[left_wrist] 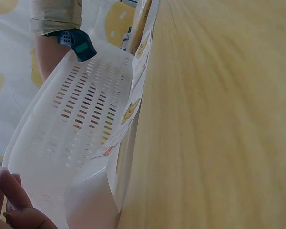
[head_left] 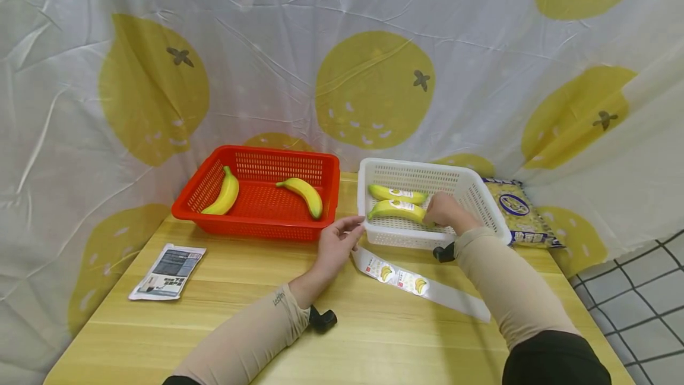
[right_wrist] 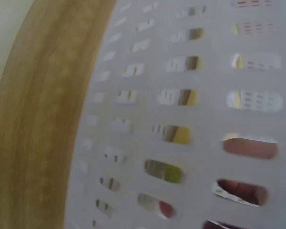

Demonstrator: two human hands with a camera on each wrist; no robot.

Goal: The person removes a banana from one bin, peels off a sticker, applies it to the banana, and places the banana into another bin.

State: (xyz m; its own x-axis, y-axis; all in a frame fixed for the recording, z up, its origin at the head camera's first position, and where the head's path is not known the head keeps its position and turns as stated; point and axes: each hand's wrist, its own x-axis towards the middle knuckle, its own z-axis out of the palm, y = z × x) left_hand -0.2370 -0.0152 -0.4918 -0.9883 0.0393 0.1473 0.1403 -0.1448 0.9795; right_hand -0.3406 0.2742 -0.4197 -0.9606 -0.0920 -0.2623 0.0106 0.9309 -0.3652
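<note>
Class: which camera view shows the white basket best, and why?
The head view: it takes in the white basket, with rim, inside and front wall together. The left wrist view shows its slotted outer wall at a slant; the right wrist view, only a close-up of slotted wall.

White slotted basket wall [right_wrist: 146, 113] (wooden tabletop [right_wrist: 43, 119] beside).

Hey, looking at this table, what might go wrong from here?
The right sleeve is close to the loose end of the sticker strip and might drag it. The right hand is at one end of the nearer labelled banana; a twist could knock it against the banana behind. The left hand is by the white basket, so a bump might shift it.
</note>
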